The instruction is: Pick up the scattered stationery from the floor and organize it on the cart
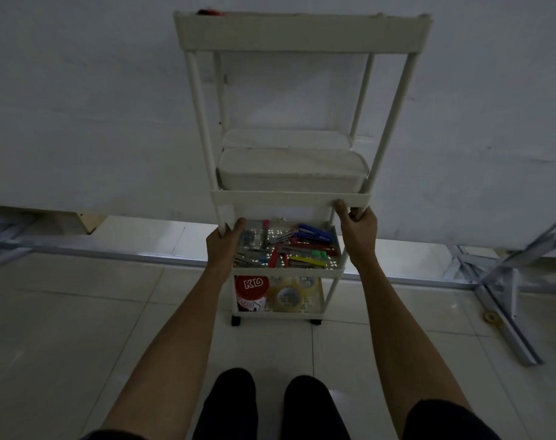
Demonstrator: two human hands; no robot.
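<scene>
A tall white cart point(302, 33) on black casters stands against the wall in front of me. My left hand point(223, 246) grips its front left post just below the second tier. My right hand point(358, 228) grips the front right post at the same height. The second tier holds two white lidded boxes point(291, 171). On the third tier lies mixed stationery point(297, 249): blue, red, green and yellow pens and cutters. The bottom tier holds a red-lidded jar point(250, 293) and clear tape rolls point(294, 292). A red item point(209, 12) shows on the top tier.
Pale floor tiles point(79, 328) spread around the cart. A metal folding frame point(505, 281) lies on the floor to the right, with a small round part point(491, 316) beside it. Another metal frame point(3, 239) is at the left. My dark shoes point(270, 404) are below.
</scene>
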